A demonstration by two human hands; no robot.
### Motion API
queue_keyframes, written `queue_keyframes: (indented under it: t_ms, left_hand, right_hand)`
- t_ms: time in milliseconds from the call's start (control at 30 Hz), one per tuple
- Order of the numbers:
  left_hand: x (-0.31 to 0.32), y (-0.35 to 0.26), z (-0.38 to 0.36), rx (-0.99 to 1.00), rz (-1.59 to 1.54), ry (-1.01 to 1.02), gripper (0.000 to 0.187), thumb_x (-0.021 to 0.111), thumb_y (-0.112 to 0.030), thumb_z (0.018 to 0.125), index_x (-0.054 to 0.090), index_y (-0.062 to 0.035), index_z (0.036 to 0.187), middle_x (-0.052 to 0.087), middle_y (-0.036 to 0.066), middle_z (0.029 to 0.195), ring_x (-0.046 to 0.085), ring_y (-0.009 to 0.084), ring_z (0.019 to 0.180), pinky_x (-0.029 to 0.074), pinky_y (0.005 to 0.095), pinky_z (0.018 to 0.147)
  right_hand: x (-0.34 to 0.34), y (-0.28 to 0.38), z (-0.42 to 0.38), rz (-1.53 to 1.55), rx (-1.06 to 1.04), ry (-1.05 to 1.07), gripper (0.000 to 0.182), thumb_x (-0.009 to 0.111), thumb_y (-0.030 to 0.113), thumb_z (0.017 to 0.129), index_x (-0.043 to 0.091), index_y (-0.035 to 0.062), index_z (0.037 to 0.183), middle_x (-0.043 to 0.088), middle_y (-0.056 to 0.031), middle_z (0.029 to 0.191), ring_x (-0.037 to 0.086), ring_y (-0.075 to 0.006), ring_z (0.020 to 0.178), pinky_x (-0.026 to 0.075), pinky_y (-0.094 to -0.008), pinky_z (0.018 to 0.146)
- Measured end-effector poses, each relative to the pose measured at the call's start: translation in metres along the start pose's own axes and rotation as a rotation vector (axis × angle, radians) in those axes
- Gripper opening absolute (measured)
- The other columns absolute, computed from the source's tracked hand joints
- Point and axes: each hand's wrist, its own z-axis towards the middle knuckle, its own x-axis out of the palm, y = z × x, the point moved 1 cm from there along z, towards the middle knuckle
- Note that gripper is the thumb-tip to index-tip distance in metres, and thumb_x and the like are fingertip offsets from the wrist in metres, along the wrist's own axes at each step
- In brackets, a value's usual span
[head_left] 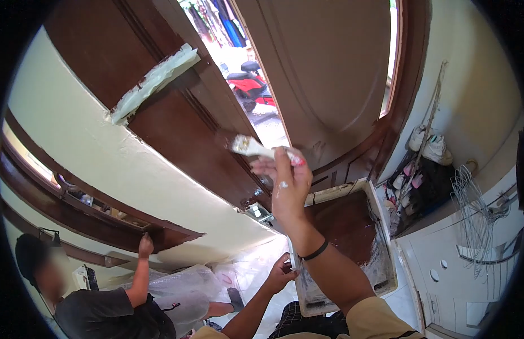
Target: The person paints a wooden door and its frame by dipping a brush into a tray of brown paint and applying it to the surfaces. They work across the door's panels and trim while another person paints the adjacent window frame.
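My right hand [290, 183], with white paint smears on it, is closed round the handle of a paintbrush [253, 147]. The brush's bristle end points left, in front of the brown door panel [188, 121]. Lower down, my left hand [283, 269] is closed at the left rim of a large white tray [392, 271] that holds dark reddish-brown paint. Its fingers are bent against the rim.
A person [115, 305] in a dark cap works at the brown window frame [104, 226] on the left. White masking [154, 85] crosses the door. Shoes [434, 148] and wire hangers [476, 214] are at the right. A red motorbike [250, 87] shows through the doorway.
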Motion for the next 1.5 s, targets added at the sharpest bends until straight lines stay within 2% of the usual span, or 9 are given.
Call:
queue_keyframes:
  t_ms: [100, 367, 667, 800, 900, 1067, 1167, 1333, 1500]
  left_hand:
    - [-0.006, 0.010, 0.003, -0.020, -0.028, 0.021, 0.052, 0.070, -0.009, 0.081, 0.045, -0.0085, 0.127, 0.064, 0.006, 0.105, 0.061, 0.0134, 0.089, 0.049, 0.0297, 0.076]
    - [-0.006, 0.017, 0.004, -0.024, 0.012, 0.037, 0.040, 0.066, -0.007, 0.084, 0.046, -0.0088, 0.120, 0.063, 0.005, 0.101, 0.060, 0.0116, 0.087, 0.049, 0.0276, 0.071]
    - [-0.005, 0.008, 0.000, 0.045, -0.037, 0.016, 0.043, 0.066, -0.007, 0.083, 0.047, -0.0088, 0.121, 0.063, 0.004, 0.100, 0.060, 0.0116, 0.086, 0.048, 0.0270, 0.071]
    - [0.000, 0.000, -0.003, 0.041, -0.034, -0.013, 0.043, 0.066, -0.008, 0.082, 0.047, -0.0094, 0.121, 0.063, 0.004, 0.099, 0.060, 0.0113, 0.085, 0.048, 0.0268, 0.071]
    - [0.005, -0.009, -0.007, 0.040, -0.062, 0.007, 0.041, 0.066, -0.009, 0.082, 0.048, -0.0098, 0.119, 0.062, 0.003, 0.097, 0.059, 0.0112, 0.084, 0.048, 0.0267, 0.071]
    - [-0.002, 0.004, -0.007, 0.030, -0.049, 0.042, 0.041, 0.064, -0.005, 0.084, 0.046, -0.0076, 0.121, 0.061, 0.006, 0.106, 0.059, 0.0134, 0.093, 0.049, 0.0284, 0.075]
    - [-0.002, 0.007, -0.010, 0.022, -0.047, 0.036, 0.041, 0.064, -0.005, 0.084, 0.047, -0.0075, 0.121, 0.061, 0.006, 0.104, 0.059, 0.0125, 0.091, 0.049, 0.0279, 0.075]
    - [0.003, 0.002, -0.014, 0.020, -0.056, 0.032, 0.041, 0.064, -0.004, 0.084, 0.047, -0.0069, 0.121, 0.061, 0.005, 0.103, 0.059, 0.0124, 0.091, 0.049, 0.0281, 0.076]
    - [0.005, 0.006, -0.015, 0.034, -0.060, 0.017, 0.042, 0.063, -0.003, 0.084, 0.046, -0.0069, 0.122, 0.061, 0.005, 0.103, 0.059, 0.0132, 0.091, 0.050, 0.0292, 0.077]
  right_hand:
    - [-0.041, -0.025, -0.010, -0.143, 0.016, -0.109, 0.018, 0.053, 0.015, 0.095, 0.053, -0.0017, 0.102, 0.063, -0.0156, 0.078, 0.065, -0.0211, 0.065, 0.055, -0.0304, 0.058]
    - [-0.089, -0.042, -0.025, -0.632, -0.028, -0.235, 0.017, 0.057, 0.012, 0.092, 0.059, -0.0045, 0.089, 0.064, -0.0072, 0.070, 0.063, -0.0115, 0.060, 0.052, -0.0260, 0.054]
    - [0.036, 0.041, -0.007, -0.243, -0.397, 0.196, 0.015, 0.061, 0.004, 0.089, 0.060, -0.0047, 0.101, 0.066, -0.0142, 0.089, 0.067, -0.0170, 0.076, 0.054, -0.0274, 0.070]
    - [0.040, 0.073, 0.001, -0.903, -1.140, 0.768, 0.041, 0.065, -0.001, 0.068, 0.063, 0.0001, 0.109, 0.062, -0.0154, 0.104, 0.062, -0.0297, 0.099, 0.053, -0.0359, 0.083]
    - [0.025, 0.063, 0.004, -1.200, -1.261, 0.954, 0.038, 0.059, 0.007, 0.073, 0.062, -0.0012, 0.109, 0.062, -0.0166, 0.106, 0.061, -0.0295, 0.099, 0.052, -0.0368, 0.087]
    - [-0.041, 0.033, -0.023, -1.425, -1.217, 1.112, 0.041, 0.064, 0.012, 0.071, 0.062, -0.0005, 0.110, 0.063, -0.0163, 0.099, 0.063, -0.0299, 0.095, 0.053, -0.0349, 0.078]
    - [-0.082, 0.018, -0.041, -1.452, -0.709, 1.201, 0.038, 0.065, 0.011, 0.071, 0.062, -0.0007, 0.107, 0.062, -0.0164, 0.097, 0.062, -0.0298, 0.092, 0.052, -0.0351, 0.078]
    - [-0.014, 0.050, -0.014, -1.299, -0.873, 1.017, 0.027, 0.063, 0.004, 0.068, 0.061, -0.0032, 0.094, 0.058, -0.0124, 0.090, 0.058, -0.0278, 0.086, 0.051, -0.0348, 0.075]
    - [0.059, 0.088, 0.001, -1.079, -1.156, 0.923, 0.039, 0.061, -0.002, 0.064, 0.061, -0.0057, 0.103, 0.060, -0.0181, 0.103, 0.058, -0.0317, 0.099, 0.051, -0.0362, 0.085]
